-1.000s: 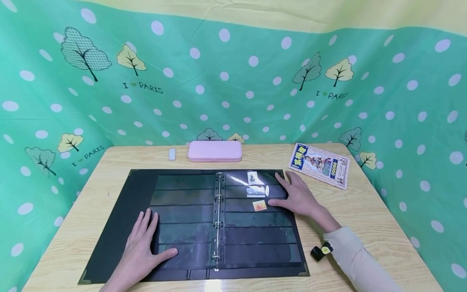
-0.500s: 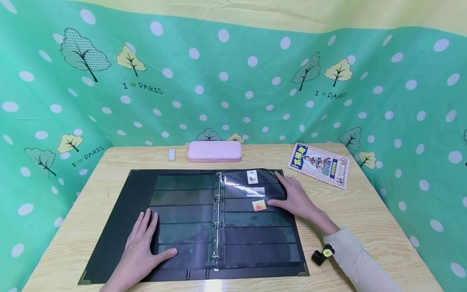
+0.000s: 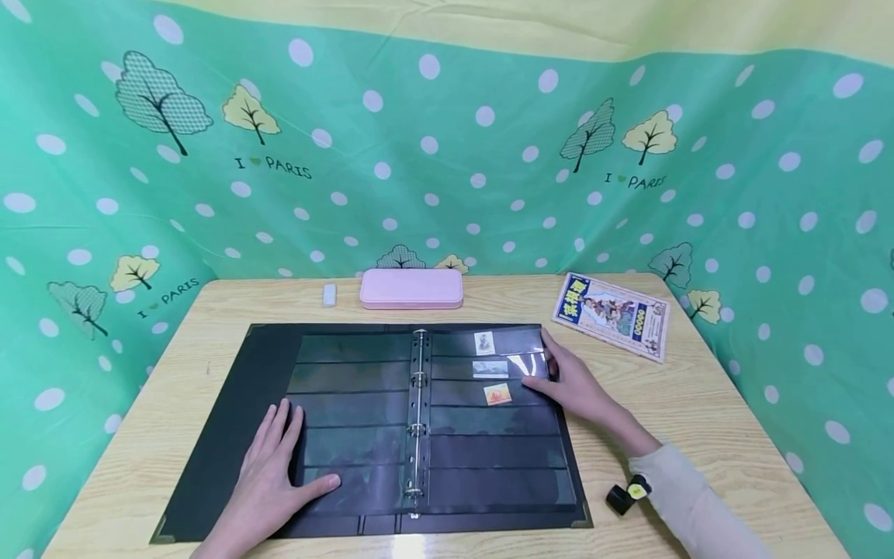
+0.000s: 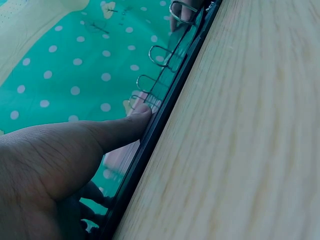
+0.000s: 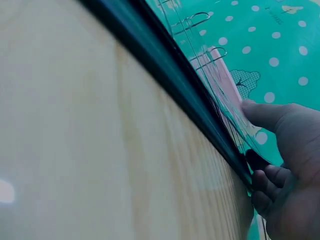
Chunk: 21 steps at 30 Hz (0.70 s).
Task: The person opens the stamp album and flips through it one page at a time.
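A black ring-binder stamp album lies spread on the table, with clear-pocket pages on both sides of its metal rings. My left hand rests flat on the left page, fingers spread and thumb out. At the upper right edge, my right hand holds the right page, its thumb on top and its other fingers curled at the edge. In the right wrist view the page edge bends up near those fingers. That page's upper pockets hold a grey stamp, a wide grey-blue stamp and an orange stamp.
Behind the album stand a pink case and a small white block. A printed booklet lies at the back right. Near the right sleeve is a small black object. Polka-dot green cloth surrounds the table.
My right hand has shifted slightly right toward the page's edge, and its fingers have drawn in. The page's bent upper right corner has flattened. The left hand stays put.
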Tool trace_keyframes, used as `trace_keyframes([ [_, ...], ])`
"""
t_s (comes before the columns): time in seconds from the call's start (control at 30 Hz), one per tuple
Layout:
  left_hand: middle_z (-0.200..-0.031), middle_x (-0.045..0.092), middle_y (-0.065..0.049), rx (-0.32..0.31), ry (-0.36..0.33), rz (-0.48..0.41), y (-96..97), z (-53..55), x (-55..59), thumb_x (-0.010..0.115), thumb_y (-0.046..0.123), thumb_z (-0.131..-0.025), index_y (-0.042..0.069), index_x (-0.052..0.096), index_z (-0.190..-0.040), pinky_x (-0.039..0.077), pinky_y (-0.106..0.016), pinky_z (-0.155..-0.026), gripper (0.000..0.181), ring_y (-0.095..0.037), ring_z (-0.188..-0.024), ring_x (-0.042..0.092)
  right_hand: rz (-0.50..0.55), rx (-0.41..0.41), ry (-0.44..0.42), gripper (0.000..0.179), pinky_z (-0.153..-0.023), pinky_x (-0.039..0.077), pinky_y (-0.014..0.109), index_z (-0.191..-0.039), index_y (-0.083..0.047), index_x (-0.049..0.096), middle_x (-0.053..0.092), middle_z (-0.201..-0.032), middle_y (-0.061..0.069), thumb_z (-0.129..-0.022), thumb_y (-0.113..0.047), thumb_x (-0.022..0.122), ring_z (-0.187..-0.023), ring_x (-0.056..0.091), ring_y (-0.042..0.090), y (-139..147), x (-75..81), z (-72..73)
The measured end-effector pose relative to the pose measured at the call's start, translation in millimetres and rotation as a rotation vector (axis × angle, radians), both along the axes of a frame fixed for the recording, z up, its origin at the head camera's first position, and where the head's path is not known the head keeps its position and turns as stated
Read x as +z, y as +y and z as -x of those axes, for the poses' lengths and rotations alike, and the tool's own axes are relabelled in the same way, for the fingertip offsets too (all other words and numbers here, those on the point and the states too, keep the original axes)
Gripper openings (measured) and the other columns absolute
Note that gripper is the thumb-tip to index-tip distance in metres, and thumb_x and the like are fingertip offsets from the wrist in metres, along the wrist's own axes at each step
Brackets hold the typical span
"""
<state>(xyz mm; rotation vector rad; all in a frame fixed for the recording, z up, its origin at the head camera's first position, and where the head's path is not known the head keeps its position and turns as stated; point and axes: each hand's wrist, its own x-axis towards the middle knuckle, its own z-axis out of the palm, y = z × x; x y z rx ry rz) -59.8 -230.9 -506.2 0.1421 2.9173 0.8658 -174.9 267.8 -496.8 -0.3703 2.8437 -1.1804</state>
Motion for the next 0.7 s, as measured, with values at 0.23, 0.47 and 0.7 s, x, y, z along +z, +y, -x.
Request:
trace_keyframes([
  [0.23,-0.179,0.012,-0.036,-0.002,0.002,-0.001,1.1,0.5,0.5,0.092,0.064,-0.081,-0.010,0.025,-0.171,0.016,-0.087,-0.119,0.134,-0.054,-0.167,0.002,0.090,-0.015,-0.082,0.083,-0.071,0.041,0.027,-0.171,0.006,0.032,0.055,-0.106,0.007,-0.107,-0.023,0.077,-0.083,0.050,0.014,7.6,5.0,-13.2],
  [0.47,-0.180,0.011,-0.035,0.005,-0.012,-0.005,0.3,-0.1,-1.2,0.092,0.066,-0.080,-0.010,0.025,-0.171,0.014,-0.087,-0.119,0.136,-0.054,-0.167,0.001,0.110,-0.013,-0.119,0.077,-0.071,0.044,0.026,-0.170,0.004,0.037,0.060,-0.110,0.007,-0.108,-0.022,0.076,-0.088,0.052,0.015,11.9,11.6,-33.7],
  [0.7,-0.180,0.011,-0.035,0.007,-0.018,-0.004,0.0,0.8,-1.1,0.091,0.067,-0.080,-0.010,0.025,-0.171,0.014,-0.087,-0.119,0.137,-0.054,-0.167,0.001,0.179,0.048,-0.139,0.068,-0.075,0.047,0.023,-0.166,0.008,0.042,0.064,-0.111,0.006,-0.110,-0.017,0.072,-0.091,0.056,0.012,20.7,15.1,-50.6],
])
